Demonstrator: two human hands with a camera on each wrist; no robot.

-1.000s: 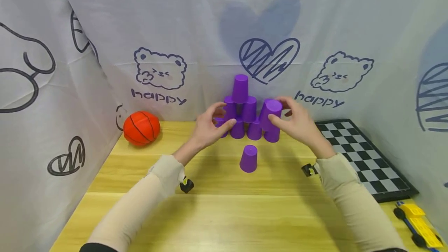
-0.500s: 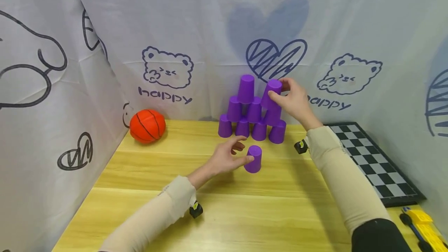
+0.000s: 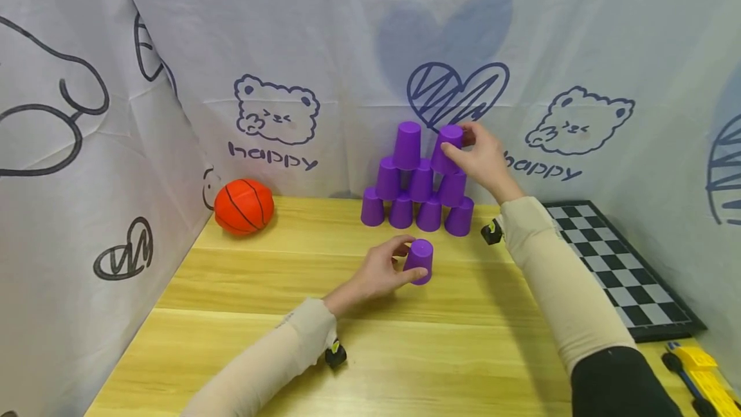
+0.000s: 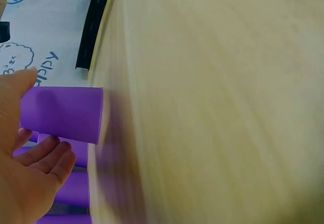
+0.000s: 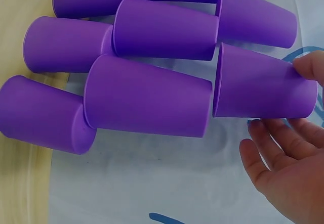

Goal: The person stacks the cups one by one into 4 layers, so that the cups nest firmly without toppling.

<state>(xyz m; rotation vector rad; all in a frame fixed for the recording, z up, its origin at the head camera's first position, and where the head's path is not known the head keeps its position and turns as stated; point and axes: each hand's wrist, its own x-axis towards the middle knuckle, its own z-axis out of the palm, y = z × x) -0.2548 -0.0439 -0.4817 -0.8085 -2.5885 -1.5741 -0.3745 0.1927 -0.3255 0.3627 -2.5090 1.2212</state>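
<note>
Upside-down purple cups form a stacked wall at the back, with several in the bottom row (image 3: 429, 213), three in the middle row (image 3: 421, 181), and one cup (image 3: 408, 146) on top. Beside that top cup, my right hand (image 3: 483, 156) pinches another purple cup (image 5: 263, 85) between thumb and fingers. Its rim is at the tops of the middle-row cups; I cannot tell whether it bears on them. In front of the stack, a single upside-down purple cup (image 3: 422, 256) stands on the table. My left hand (image 3: 383, 269) holds it, thumb in front and fingers behind.
An orange toy basketball (image 3: 244, 206) lies at the back left. On the right are a black-and-white checkerboard (image 3: 613, 262) and a yellow toy vehicle (image 3: 703, 375). A printed white cloth (image 3: 347, 50) hangs close behind the stack. The wooden table (image 3: 376, 365) extends toward me.
My right hand has raised its cup from the middle-row height to the top level and shifted it slightly left. My left hand has left the stack's side and come down onto the single cup.
</note>
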